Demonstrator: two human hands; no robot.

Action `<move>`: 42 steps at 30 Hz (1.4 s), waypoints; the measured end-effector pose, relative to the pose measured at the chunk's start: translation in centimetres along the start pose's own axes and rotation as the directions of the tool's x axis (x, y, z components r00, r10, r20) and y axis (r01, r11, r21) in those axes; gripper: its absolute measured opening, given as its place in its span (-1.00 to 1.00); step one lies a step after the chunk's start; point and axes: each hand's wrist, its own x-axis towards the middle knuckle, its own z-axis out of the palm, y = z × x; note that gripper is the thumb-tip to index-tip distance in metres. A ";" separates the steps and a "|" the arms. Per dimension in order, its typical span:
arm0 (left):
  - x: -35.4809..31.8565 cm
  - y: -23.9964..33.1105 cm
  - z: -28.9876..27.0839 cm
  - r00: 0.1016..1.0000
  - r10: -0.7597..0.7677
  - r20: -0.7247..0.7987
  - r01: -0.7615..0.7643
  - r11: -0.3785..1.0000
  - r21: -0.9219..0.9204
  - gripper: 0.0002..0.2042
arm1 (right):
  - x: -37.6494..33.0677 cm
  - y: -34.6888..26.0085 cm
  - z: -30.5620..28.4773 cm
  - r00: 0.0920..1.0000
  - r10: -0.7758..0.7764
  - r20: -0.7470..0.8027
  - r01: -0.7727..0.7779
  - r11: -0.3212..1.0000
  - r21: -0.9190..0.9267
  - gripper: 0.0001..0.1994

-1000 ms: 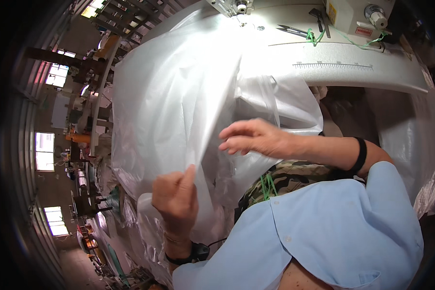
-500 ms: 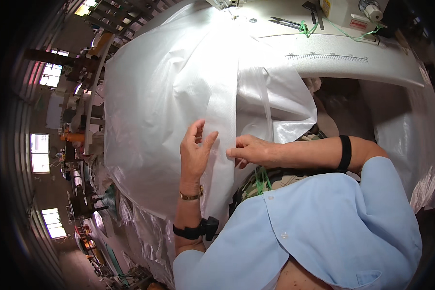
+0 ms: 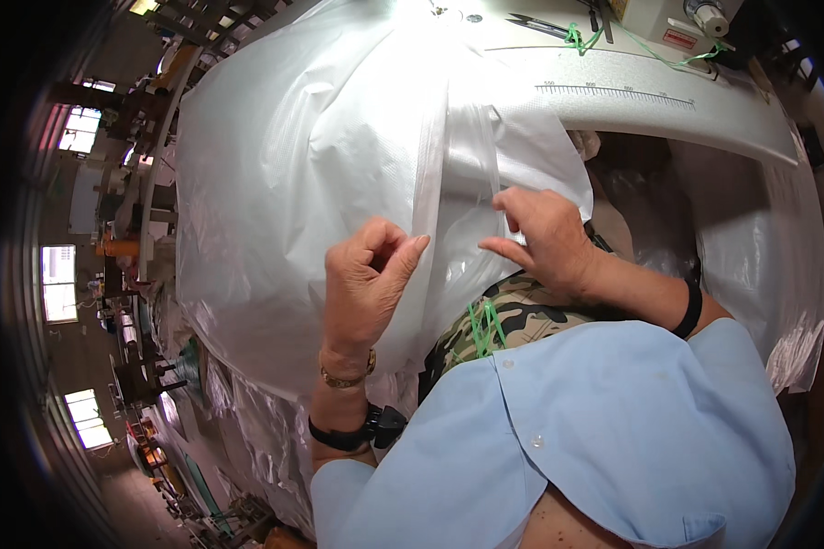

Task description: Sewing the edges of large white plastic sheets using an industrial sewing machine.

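Note:
A large white woven plastic sheet (image 3: 265, 183) spreads from the sewing machine's bed down over my lap. A narrow folded edge runs along it toward me. My left hand (image 3: 364, 284) pinches this fold between thumb and forefinger at its near end. To the right of the fold, my right hand (image 3: 551, 236) hovers over a loose flap of the same sheet, thumb and fingers apart, with nothing visible between them. Its fingertips are close to a second crease in the flap; whether they touch it I cannot tell.
The pale machine table (image 3: 613, 91) bears a printed scale. Thread snips (image 3: 536, 26) with green string lie on it, beside the machine body (image 3: 673, 23) at the far right. Below the table edge is a dark opening with plastic sheeting. More crumpled sheeting (image 3: 247, 430) lies at left.
My left hand has gone from open to pinching the fold. My right hand has let go of the sheet's edge, opened and moved up and right. The fold now stands narrower.

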 end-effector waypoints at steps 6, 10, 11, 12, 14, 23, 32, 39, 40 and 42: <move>-0.3 -2.8 0.6 0.999 0.025 -0.040 -0.022 0.998 0.058 -0.86 | -0.7 0.4 -0.1 0.887 -0.040 0.460 0.075 0.995 -0.058 -0.79; -0.3 -3.0 0.3 0.998 0.045 -0.039 -0.041 0.994 0.104 -0.85 | 0.0 -1.9 -2.8 0.896 -0.073 0.438 0.027 0.994 0.109 -0.81; -0.3 -2.7 0.5 0.999 0.044 -0.024 -0.043 0.997 0.062 -0.84 | 0.3 -2.7 -3.4 0.896 -0.097 0.433 0.038 0.989 0.141 -0.81; -0.3 -2.6 0.7 0.999 0.044 -0.009 -0.044 0.999 0.020 -0.83 | 0.7 -3.2 -3.8 0.896 -0.120 0.427 0.050 0.984 0.173 -0.81; 0.0 -2.5 1.3 0.999 0.041 0.032 -0.041 0.999 -0.006 -0.83 | 1.2 -3.8 -3.9 0.899 -0.145 0.413 0.068 0.978 0.195 -0.79; -0.8 -4.3 4.2 0.987 -0.093 0.128 0.143 0.869 -0.475 -0.88 | 2.6 -6.0 -0.8 0.890 -0.378 0.257 0.339 0.923 0.181 -0.73; -1.2 -3.8 4.9 0.951 -0.171 0.256 0.308 0.533 -0.788 -0.33 | 3.0 -6.2 0.5 0.781 -0.507 0.364 0.537 0.843 0.023 -0.87; -0.3 -4.7 4.0 0.926 -0.200 0.319 0.373 0.603 -0.706 -0.68 | 3.2 -5.9 -0.1 0.591 -0.691 0.415 0.647 0.714 0.268 -0.89; -0.5 -4.4 4.1 0.929 -0.204 0.310 0.369 0.600 -0.710 -0.68 | 3.2 -5.6 -0.4 0.586 -0.719 0.375 0.609 0.695 0.382 -0.85; -0.9 -4.1 4.1 0.961 -0.234 0.145 0.268 0.672 -0.691 -0.77 | 2.4 -4.0 -0.7 0.754 -0.593 0.283 0.490 0.794 0.360 -0.82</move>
